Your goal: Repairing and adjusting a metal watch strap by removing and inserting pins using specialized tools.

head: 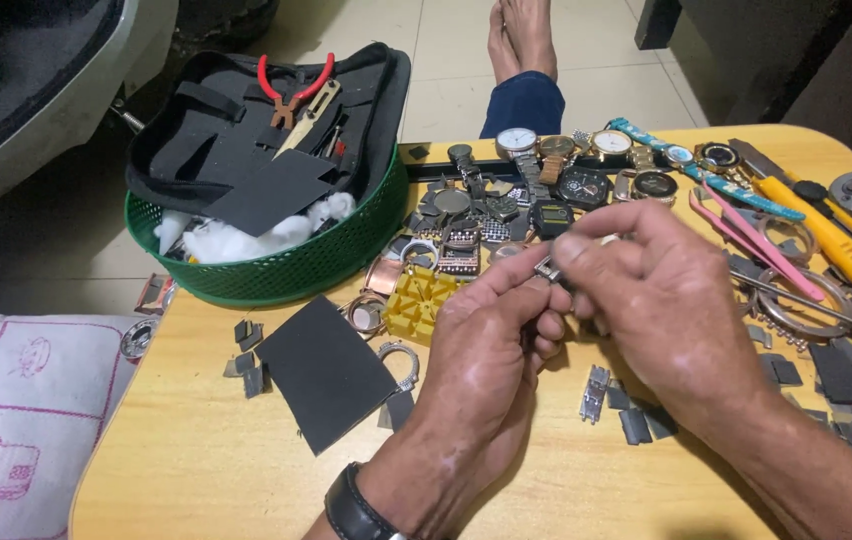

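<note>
Both my hands meet over the middle of a yellow wooden table [196, 460]. My left hand [491, 340], with a black watch on its wrist, pinches a small metal watch part [546, 268] between thumb and fingers. My right hand [656, 300] grips the same small part from the right with its fingertips. Just below the hands lies a short piece of metal watch band [594, 392] with dark links beside it.
Many watches [556, 165] and watch cases crowd the table's far side. A green basket [276, 265] holds a black tool pouch with red pliers [296, 90]. A black sheet [324, 370], a yellow plastic block [418, 300], pink tweezers [746, 235] and yellow-handled tools [836, 245] lie around.
</note>
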